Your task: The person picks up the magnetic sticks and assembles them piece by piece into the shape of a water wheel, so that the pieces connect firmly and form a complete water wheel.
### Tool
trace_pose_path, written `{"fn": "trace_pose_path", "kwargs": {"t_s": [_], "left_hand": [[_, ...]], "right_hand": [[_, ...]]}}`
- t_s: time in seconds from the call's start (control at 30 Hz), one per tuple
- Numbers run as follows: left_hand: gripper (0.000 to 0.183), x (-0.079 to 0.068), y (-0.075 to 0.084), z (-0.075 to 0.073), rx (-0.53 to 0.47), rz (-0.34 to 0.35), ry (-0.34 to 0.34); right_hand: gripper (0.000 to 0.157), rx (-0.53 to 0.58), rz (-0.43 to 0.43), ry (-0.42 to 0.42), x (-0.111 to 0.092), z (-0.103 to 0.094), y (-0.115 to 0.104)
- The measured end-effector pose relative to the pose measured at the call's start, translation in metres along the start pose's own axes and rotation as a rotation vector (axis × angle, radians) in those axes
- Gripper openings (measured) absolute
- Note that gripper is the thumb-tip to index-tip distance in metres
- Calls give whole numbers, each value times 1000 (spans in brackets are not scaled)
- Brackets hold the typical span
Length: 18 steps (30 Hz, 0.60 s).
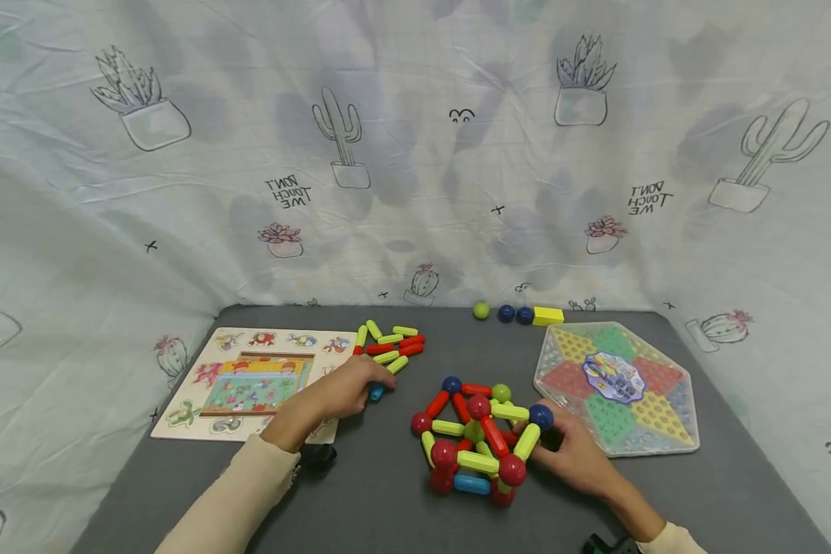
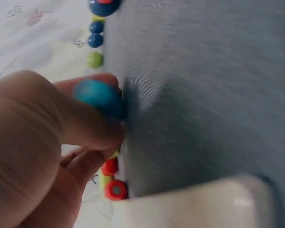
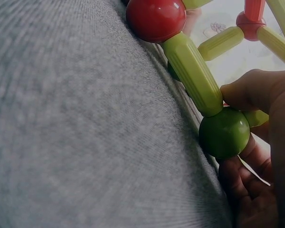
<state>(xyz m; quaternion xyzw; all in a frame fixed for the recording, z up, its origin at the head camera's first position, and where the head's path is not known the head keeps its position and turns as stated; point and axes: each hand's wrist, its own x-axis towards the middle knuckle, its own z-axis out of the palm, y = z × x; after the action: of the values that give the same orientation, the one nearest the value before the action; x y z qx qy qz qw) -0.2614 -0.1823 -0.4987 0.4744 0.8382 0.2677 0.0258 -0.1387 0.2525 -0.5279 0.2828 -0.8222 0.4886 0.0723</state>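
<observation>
My left hand (image 1: pixel 346 386) pinches a blue magnetic stick (image 1: pixel 376 392) between thumb and fingers, low over the table beside a group of loose sticks. In the left wrist view the rounded end of that blue stick (image 2: pixel 97 97) shows between the fingertips. A structure of magnetic sticks and balls (image 1: pixel 478 462) stands in front, built of red, blue and green balls with yellow-green, red and blue sticks. At its right side my right hand (image 1: pixel 571 450) holds it. In the right wrist view the thumb lies at a yellow-green stick (image 3: pixel 194 76), with fingers around a green ball (image 3: pixel 224 133).
Loose yellow-green and red sticks (image 1: pixel 388 348) lie behind my left hand. A wooden picture puzzle board (image 1: pixel 180 385) is at the left, a hexagonal game board (image 1: pixel 561 385) at the right. Along the back edge are a green ball (image 1: pixel 481 311), two blue balls (image 1: pixel 506 313) and a yellow block (image 1: pixel 548 316).
</observation>
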Motion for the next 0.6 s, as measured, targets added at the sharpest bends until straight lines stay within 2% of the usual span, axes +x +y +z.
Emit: {"fn": "trace_pose_path", "kwargs": {"t_s": [0.07,0.1,0.17,0.23,0.3,0.4,0.5,0.6], "left_hand": [[35,-4,0,2,44,11,8],[29,-4,9,-2,59,-25,9],[21,-8,13,1,85,-78,29],[21,-9,31,-1,56,-169,64],[27,-8,45,2,-71,-244,105],[33,-2,71,9,-394,-304,166],[37,8,97,15,-729,-342,186],[38,17,119,18,-959,-400,185]], "right_hand": [[32,2,5,-1,0,-1,-1],[31,3,9,-3,0,-1,-1],[31,5,10,-9,0,-2,-1],[30,5,9,-13,0,-2,-1],[30,5,9,-14,0,-2,0],[31,6,13,-13,-1,-2,0],[32,11,19,-11,-1,-2,1],[32,19,17,-11,-1,-1,1]]}}
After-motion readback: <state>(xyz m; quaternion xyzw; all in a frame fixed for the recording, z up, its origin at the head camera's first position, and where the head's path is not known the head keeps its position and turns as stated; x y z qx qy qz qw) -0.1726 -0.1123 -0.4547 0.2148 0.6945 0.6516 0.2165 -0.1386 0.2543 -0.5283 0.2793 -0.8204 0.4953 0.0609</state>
